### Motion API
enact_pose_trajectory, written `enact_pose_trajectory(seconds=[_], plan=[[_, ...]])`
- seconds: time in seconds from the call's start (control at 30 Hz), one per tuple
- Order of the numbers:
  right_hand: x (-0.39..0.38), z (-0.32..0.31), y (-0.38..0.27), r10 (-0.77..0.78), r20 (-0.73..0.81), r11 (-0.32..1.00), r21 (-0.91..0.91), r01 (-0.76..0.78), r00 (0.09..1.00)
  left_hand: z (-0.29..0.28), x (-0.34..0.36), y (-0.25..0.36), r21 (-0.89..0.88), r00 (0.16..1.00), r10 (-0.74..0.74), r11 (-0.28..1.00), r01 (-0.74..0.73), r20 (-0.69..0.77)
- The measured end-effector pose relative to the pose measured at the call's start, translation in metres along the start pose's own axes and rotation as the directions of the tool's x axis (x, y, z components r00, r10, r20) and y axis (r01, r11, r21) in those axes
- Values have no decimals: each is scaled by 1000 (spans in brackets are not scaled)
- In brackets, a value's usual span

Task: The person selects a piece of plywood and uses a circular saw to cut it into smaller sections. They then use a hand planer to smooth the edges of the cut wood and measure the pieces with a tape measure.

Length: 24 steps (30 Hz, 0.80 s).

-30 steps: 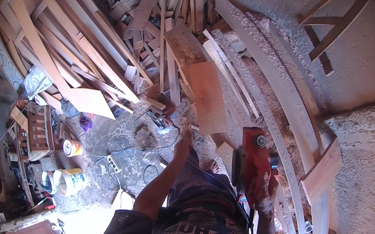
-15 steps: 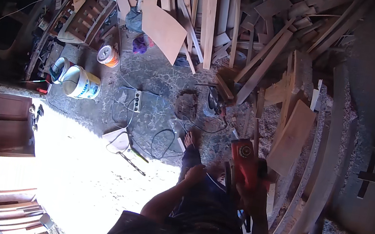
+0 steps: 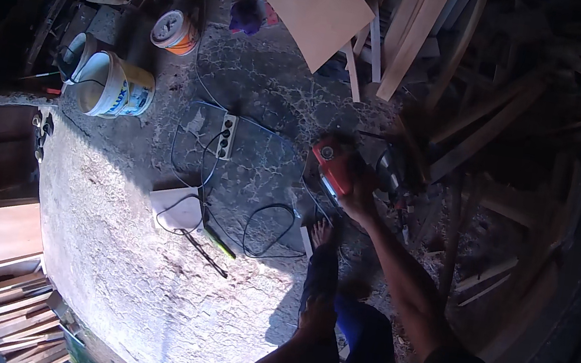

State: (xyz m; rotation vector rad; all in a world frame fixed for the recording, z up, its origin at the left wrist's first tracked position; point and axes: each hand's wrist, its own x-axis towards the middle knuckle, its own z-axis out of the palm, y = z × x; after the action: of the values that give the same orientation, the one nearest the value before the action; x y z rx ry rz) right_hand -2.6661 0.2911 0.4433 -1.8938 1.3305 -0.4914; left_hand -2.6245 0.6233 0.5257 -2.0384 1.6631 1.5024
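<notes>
My right arm reaches forward over the floor, and my right hand [image 3: 360,201] is closed round a red power tool with a round knob on its front, which looks like an electric planer [image 3: 331,159]. A pale strip shows along its lower side. My left hand [image 3: 317,316] rests against my left leg, its fingers too dark to make out. My bare foot [image 3: 321,231] is on the floor just below the planer. Right of the planer lies a dark tool with a rounded guard [image 3: 391,170], half lost in shadow.
A white power strip [image 3: 226,137] with looping black cords [image 3: 247,229] lies ahead. A pale board [image 3: 176,209] and a yellow-green tool [image 3: 220,241] lie nearer. Buckets [image 3: 123,93] stand left. Planks [image 3: 417,39] and a plywood sheet [image 3: 313,4] lean at the back; more timber lies right.
My right hand has carried the red planer forward and left, from beside my right leg to out over the floor. My left hand has slid down along my leg. The view has shifted.
</notes>
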Motion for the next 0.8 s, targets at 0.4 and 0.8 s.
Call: enact_pose_trajectory(seconds=[0.4,0.8], plan=[[95,151,201,437,463,-578,801,-153,771,-61,41,5,-293,989,-97,954,61,-113],[-220,-46,-60,440,-137,863,337,-376,887,-75,56,-32,13,933,228,970,-241,278]])
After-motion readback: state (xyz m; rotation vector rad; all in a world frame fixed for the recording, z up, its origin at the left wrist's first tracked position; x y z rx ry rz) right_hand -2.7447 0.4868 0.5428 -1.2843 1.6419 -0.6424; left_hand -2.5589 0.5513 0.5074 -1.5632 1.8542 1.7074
